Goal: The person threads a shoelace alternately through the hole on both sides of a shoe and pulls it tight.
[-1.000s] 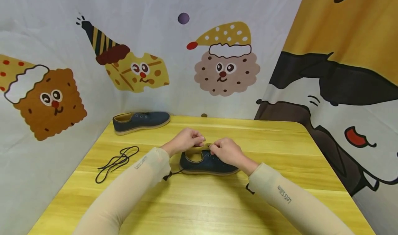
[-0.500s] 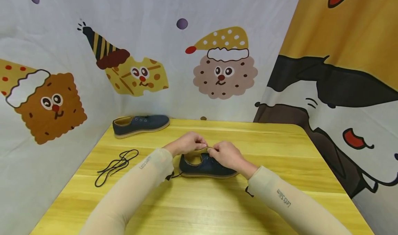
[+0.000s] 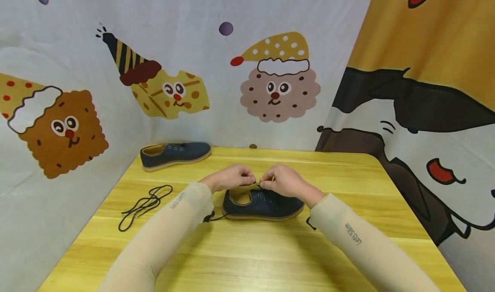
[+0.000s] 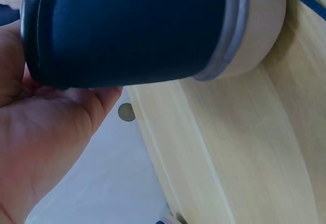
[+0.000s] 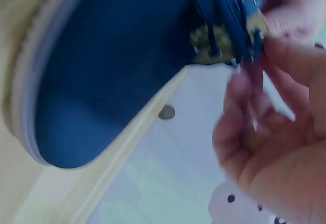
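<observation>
A dark blue canvas shoe [image 3: 276, 208] with a tan sole stands in the middle of the table, toe to the right. My left hand [image 3: 232, 178] is behind its opening, fingertips pinching the top edge of the far side. Beside it my right hand [image 3: 286, 181] pinches the dark shoelace at an eyelet of the far flap. In the right wrist view the lace [image 5: 257, 46] crosses the metal-ringed eyelets, thumb and fingers on it. The left wrist view shows the blue heel [image 4: 132, 30] covering most of the left fingers. A lace end [image 3: 218, 217] trails near the heel.
Another dark blue shoe [image 3: 175, 155], its eyelets without a visible lace, stands at the table's back left corner. A loose dark shoelace [image 3: 145, 206] lies looped at the left. A printed cloth [image 3: 216, 124] hangs behind the yellow wooden table [image 3: 247, 257].
My right hand has lifted slightly and turned, baring more of the shoe's toe. The left hand moved in toward the far flap, then drew back a little left.
</observation>
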`<state>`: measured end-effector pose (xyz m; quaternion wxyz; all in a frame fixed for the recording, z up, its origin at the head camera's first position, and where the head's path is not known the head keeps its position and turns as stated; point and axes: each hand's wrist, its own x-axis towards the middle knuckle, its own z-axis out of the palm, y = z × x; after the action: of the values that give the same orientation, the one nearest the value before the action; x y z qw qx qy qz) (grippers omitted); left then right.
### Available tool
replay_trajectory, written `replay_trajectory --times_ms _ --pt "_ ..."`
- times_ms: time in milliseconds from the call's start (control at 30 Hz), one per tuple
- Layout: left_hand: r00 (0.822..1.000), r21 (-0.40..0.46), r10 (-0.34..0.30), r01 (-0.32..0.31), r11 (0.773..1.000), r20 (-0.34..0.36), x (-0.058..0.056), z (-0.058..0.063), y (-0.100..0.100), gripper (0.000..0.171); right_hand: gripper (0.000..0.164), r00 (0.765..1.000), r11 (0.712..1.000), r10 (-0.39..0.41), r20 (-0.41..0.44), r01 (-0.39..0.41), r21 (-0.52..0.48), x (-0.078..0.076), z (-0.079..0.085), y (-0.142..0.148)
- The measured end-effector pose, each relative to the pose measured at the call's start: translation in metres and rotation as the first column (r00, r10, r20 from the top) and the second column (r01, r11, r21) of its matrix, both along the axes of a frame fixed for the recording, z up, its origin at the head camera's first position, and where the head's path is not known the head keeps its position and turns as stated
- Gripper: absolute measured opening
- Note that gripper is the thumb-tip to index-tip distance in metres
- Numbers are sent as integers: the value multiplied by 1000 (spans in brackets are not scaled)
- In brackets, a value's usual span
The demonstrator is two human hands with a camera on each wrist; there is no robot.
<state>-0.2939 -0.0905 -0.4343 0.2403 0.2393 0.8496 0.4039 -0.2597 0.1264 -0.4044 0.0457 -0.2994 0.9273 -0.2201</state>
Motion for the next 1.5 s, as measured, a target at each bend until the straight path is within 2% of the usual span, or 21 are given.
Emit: replay_trajectory --times_ms 67,133,233,333,400,500,533,633,667,733,867,967,1067,1133,1233,1300,1367,1467,1500 --pt "1000 -1 7 -7 1000 -4 0 0 -2 21 13 999 998 42 28 -43 35 -4 3 0" --pt "1000 1 17 -16 1000 -10 0 0 -5 21 13 998 996 68 20 -69 65 -7 4 -1" --pt "999 10 32 -31 999 -19 0 -2 -15 27 12 998 994 63 -22 -61 95 -6 0 -2" --pt "997 45 79 -79 996 9 0 -4 -35 31 11 998 994 46 -37 -42 98 -5 -3 -3" --pt "990 67 139 -141 988 25 -1 -4 -55 29 11 998 995 35 -48 -30 98 -5 -5 -3" --pt "965 53 262 -262 964 0 -2 -3 -93 29 11 998 995 35 -50 -30 94 -5 -7 -3" --pt "952 26 306 -305 952 -31 -1 -3 -107 28 11 998 995 37 -48 -32 90 -5 -7 -3" --pt "914 -79 384 -396 915 -127 3 0 -153 32 11 998 996 42 -41 -38 80 -4 -7 -2" --pt "903 -113 400 -418 901 -153 6 1 -167 33 10 998 996 43 -42 -40 76 -4 -8 -2" --pt "893 -169 405 -438 883 -197 13 3 -193 34 10 998 996 50 -47 -46 78 -3 -8 0" --pt "887 -222 379 -438 871 -264 26 3 -228 38 9 997 995 59 -53 -54 87 0 -10 4" --pt "888 -262 341 -424 867 -309 32 -1 -239 39 9 996 994 61 -64 -55 97 1 -12 7" --pt "883 -313 319 -429 848 -345 35 -7 -243 37 9 994 990 67 -91 -55 128 3 -17 7" --pt "876 -337 325 -445 829 -357 37 -12 -245 35 11 991 987 73 -114 -55 152 4 -20 7" --pt "856 -341 364 -488 803 -366 38 -17 -247 33 13 987 984 87 -137 -64 167 6 -22 6" --pt "848 -338 376 -501 796 -373 37 -19 -248 32 14 986 985 94 -138 -72 159 7 -22 6" --pt "851 -349 361 -494 797 -381 35 -22 -247 31 13 987 987 105 -121 -89 132 8 -21 6" --pt "868 -381 295 -450 808 -400 33 -27 -242 25 11 990 990 116 -81 -109 85 8 -19 8" --pt "869 -385 290 -448 807 -402 32 -28 -239 22 12 990 991 119 -68 -115 65 8 -19 8"
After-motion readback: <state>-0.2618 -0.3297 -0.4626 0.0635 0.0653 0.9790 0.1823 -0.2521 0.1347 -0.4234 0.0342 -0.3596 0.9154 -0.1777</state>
